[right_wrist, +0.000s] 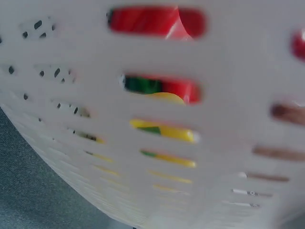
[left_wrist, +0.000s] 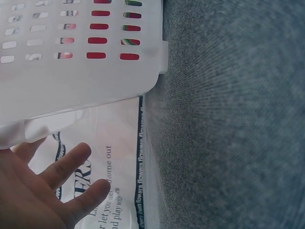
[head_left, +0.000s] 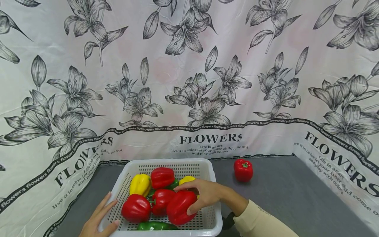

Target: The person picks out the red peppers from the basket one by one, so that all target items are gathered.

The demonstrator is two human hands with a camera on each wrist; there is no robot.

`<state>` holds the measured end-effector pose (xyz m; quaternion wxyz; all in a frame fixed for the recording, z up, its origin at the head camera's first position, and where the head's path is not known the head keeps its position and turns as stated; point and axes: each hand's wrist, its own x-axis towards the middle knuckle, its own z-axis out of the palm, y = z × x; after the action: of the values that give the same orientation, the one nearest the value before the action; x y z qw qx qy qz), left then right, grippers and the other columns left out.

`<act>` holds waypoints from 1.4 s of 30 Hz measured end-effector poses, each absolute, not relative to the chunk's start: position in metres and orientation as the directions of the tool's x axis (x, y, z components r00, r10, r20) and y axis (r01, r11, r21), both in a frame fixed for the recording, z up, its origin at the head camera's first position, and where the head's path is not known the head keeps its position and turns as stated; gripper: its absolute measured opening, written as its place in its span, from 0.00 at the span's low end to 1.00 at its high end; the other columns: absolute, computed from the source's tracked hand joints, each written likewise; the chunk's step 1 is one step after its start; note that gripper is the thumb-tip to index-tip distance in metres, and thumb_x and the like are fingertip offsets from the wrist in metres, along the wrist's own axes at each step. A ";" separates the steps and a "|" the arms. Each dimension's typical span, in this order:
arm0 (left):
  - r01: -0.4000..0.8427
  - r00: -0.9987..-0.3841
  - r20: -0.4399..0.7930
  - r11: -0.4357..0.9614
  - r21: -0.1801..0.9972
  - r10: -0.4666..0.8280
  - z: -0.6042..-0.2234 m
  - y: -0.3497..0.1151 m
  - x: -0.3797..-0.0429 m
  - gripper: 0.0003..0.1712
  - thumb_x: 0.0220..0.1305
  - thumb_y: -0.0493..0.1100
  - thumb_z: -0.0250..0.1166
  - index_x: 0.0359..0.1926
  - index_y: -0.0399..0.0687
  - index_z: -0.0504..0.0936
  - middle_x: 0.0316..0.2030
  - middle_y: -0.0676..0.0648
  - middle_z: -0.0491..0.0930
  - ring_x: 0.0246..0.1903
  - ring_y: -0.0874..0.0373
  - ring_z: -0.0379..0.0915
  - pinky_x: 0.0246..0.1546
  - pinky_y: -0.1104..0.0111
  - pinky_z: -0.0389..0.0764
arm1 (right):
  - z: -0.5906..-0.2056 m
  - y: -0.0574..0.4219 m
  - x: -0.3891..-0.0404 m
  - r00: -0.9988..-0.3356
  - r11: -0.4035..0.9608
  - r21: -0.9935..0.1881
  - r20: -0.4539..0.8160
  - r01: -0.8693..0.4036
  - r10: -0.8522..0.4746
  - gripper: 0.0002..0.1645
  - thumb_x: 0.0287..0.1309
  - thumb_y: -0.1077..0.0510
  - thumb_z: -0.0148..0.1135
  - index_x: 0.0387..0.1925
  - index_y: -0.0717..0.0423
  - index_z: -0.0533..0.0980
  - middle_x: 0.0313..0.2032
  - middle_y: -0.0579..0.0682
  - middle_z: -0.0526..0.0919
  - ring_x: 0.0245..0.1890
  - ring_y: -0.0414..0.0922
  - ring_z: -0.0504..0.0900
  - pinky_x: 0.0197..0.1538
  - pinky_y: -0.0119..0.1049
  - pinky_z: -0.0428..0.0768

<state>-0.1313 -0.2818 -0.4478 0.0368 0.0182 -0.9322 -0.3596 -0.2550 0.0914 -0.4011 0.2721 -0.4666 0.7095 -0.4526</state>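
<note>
A white perforated plastic basket (head_left: 208, 171) holds several bell peppers. Inside it, my right hand (head_left: 204, 194) grips a red bell pepper (head_left: 179, 209) at the right front, thumb on the near side and fingers over the top. At the basket's left rim is my left hand (head_left: 100, 219), fingers spread; the left wrist view shows these fingers (left_wrist: 71, 164) extended beside the rim. Around the gripped pepper lie other red peppers (head_left: 136, 208), a yellow pepper (head_left: 140, 185) and a glossy green vegetable (head_left: 157, 226). The basket wall hides my right hand's grip in the right wrist view.
On the grey tabletop (head_left: 281, 194), another red bell pepper (head_left: 243, 170) stands to the right of the basket. A white cloth (head_left: 177, 98) printed with flowers hangs behind and along both sides.
</note>
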 end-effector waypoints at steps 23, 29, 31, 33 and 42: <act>-0.057 -0.998 -0.008 0.735 0.676 -0.070 -0.445 -0.283 -0.132 0.41 0.61 0.62 0.63 0.69 0.47 0.68 0.74 0.42 0.46 0.67 0.34 0.47 0.56 0.31 0.54 | -0.400 0.091 -0.250 -0.481 0.142 -0.886 0.100 -0.441 -0.871 0.41 0.48 0.52 0.70 0.65 0.50 0.67 0.51 0.42 0.77 0.48 0.43 0.78 0.46 0.38 0.81; -0.030 -0.998 0.027 0.742 0.670 -0.064 -0.446 -0.282 -0.132 0.39 0.61 0.61 0.64 0.68 0.47 0.69 0.73 0.42 0.48 0.66 0.35 0.48 0.55 0.31 0.56 | -0.400 0.093 -0.249 -0.500 0.115 -0.900 0.123 -0.420 -0.857 0.48 0.50 0.54 0.69 0.72 0.42 0.57 0.56 0.45 0.73 0.53 0.45 0.74 0.48 0.39 0.80; -0.026 -0.997 0.032 0.744 0.667 -0.063 -0.446 -0.282 -0.132 0.39 0.61 0.61 0.64 0.68 0.47 0.69 0.73 0.41 0.49 0.66 0.35 0.48 0.55 0.31 0.56 | -0.400 0.093 -0.249 -0.515 0.117 -0.900 0.129 -0.419 -0.847 0.48 0.50 0.54 0.70 0.71 0.42 0.57 0.55 0.45 0.72 0.53 0.45 0.74 0.48 0.39 0.80; -0.024 -0.998 0.034 0.747 0.664 -0.062 -0.446 -0.282 -0.131 0.39 0.61 0.61 0.63 0.68 0.47 0.69 0.73 0.41 0.49 0.66 0.34 0.48 0.55 0.31 0.56 | -0.400 0.094 -0.249 -0.535 0.120 -0.902 0.135 -0.415 -0.834 0.45 0.50 0.53 0.70 0.68 0.44 0.59 0.54 0.45 0.73 0.52 0.45 0.75 0.47 0.39 0.81; -0.062 -0.998 -0.018 0.743 0.667 -0.067 -0.444 -0.282 -0.132 0.42 0.61 0.64 0.62 0.69 0.46 0.67 0.74 0.41 0.46 0.67 0.33 0.47 0.55 0.30 0.55 | -0.396 0.097 -0.248 -0.565 0.054 -0.917 0.197 -0.396 -0.801 0.41 0.52 0.52 0.70 0.67 0.50 0.66 0.54 0.49 0.75 0.51 0.48 0.77 0.45 0.43 0.82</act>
<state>-0.1322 -0.2821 -0.4442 0.0037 0.0347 -0.9335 -0.3570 -0.2476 0.0970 -0.3964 0.1878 -0.4267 0.7014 -0.5392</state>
